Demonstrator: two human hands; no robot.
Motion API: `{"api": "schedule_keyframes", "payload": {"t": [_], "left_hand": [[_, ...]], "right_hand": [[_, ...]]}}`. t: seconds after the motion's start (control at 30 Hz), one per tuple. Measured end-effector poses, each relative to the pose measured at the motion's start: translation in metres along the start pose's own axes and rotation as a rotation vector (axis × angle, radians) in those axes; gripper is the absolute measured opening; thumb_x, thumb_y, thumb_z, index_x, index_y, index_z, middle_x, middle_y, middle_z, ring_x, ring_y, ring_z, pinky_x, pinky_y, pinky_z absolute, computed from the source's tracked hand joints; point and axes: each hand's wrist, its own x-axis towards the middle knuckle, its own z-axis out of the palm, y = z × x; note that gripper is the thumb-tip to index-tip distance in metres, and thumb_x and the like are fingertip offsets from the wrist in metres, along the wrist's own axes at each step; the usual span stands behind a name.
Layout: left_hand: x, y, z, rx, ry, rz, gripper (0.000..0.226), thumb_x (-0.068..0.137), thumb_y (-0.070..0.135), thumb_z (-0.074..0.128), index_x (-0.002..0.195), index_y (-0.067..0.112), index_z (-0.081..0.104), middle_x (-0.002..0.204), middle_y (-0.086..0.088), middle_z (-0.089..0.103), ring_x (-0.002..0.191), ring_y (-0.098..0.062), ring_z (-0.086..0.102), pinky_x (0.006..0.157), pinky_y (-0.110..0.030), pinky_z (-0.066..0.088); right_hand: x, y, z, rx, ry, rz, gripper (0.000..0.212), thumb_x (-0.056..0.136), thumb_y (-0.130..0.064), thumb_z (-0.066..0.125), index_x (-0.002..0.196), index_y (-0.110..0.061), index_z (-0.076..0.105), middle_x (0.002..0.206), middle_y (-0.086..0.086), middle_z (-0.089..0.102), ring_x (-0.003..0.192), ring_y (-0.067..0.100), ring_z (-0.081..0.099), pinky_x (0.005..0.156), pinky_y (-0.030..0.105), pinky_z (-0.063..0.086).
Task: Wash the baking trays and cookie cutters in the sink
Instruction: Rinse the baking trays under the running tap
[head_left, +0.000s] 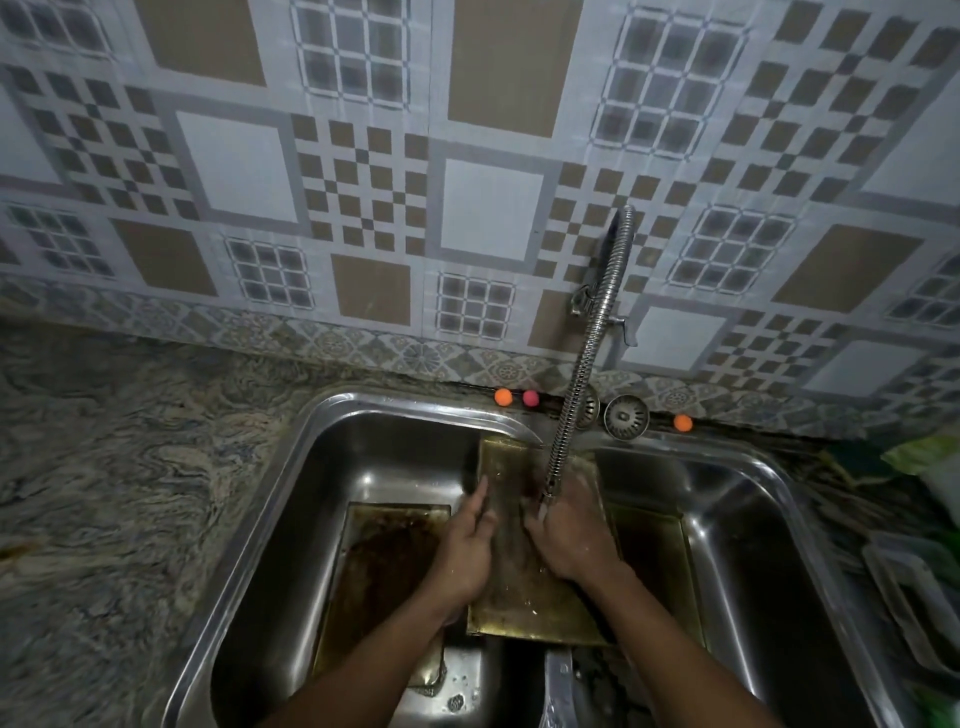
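Observation:
A greasy, yellowish baking tray (524, 597) lies across the divider of the double steel sink (291, 499), under the flexible metal tap hose (582, 364). My left hand (467, 551) holds the tray's left edge, fingers pointing up along it. My right hand (571, 535) presses flat on the tray's upper right part, just below the hose's nozzle. A second dirty tray (379, 571) lies in the left basin, partly under my left arm. A third tray (660, 545) sits in the right basin behind the held one. No cookie cutters are visible.
Marbled stone counter (104, 493) spreads to the left. Two orange balls (503, 397) (682, 422) and a pink one (530, 398) sit on the sink's back ledge beside a metal strainer (626, 415). Clear plastic containers (914, 587) and green bags (924, 457) crowd the right counter.

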Motion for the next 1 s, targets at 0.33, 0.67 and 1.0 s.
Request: {"api": "schedule_keyframes", "payload": {"t": [0.33, 0.67, 1.0], "left_hand": [[0.001, 0.014, 0.006, -0.049, 0.045, 0.009, 0.046, 0.106, 0.023, 0.038, 0.151, 0.020, 0.034, 0.149, -0.001, 0.045, 0.133, -0.009, 0.044, 0.103, -0.012, 0.036], [-0.011, 0.010, 0.032, 0.052, 0.005, 0.071, 0.061, 0.092, 0.056, 0.040, 0.148, 0.033, 0.034, 0.157, 0.002, 0.033, 0.146, -0.012, 0.027, 0.123, -0.041, 0.021], [0.001, 0.009, 0.016, 0.004, 0.064, -0.003, 0.055, 0.103, 0.017, 0.045, 0.149, 0.041, 0.028, 0.147, -0.003, 0.048, 0.129, -0.017, 0.052, 0.108, -0.037, 0.044]], "right_hand": [[-0.016, -0.039, -0.001, -0.007, -0.357, -0.171, 0.054, 0.105, -0.039, 0.020, 0.155, -0.031, 0.002, 0.163, -0.012, -0.004, 0.150, 0.016, -0.008, 0.121, 0.047, 0.002], [0.005, -0.008, -0.008, -0.042, -0.162, 0.316, 0.066, 0.095, -0.049, 0.026, 0.153, -0.019, 0.016, 0.161, 0.006, 0.012, 0.149, 0.028, 0.004, 0.120, 0.054, 0.005], [-0.058, -0.009, -0.018, 0.248, -0.362, -0.126, 0.050, 0.097, -0.036, 0.049, 0.146, -0.041, 0.036, 0.154, -0.029, 0.018, 0.147, 0.002, 0.012, 0.120, 0.025, 0.013]]}}
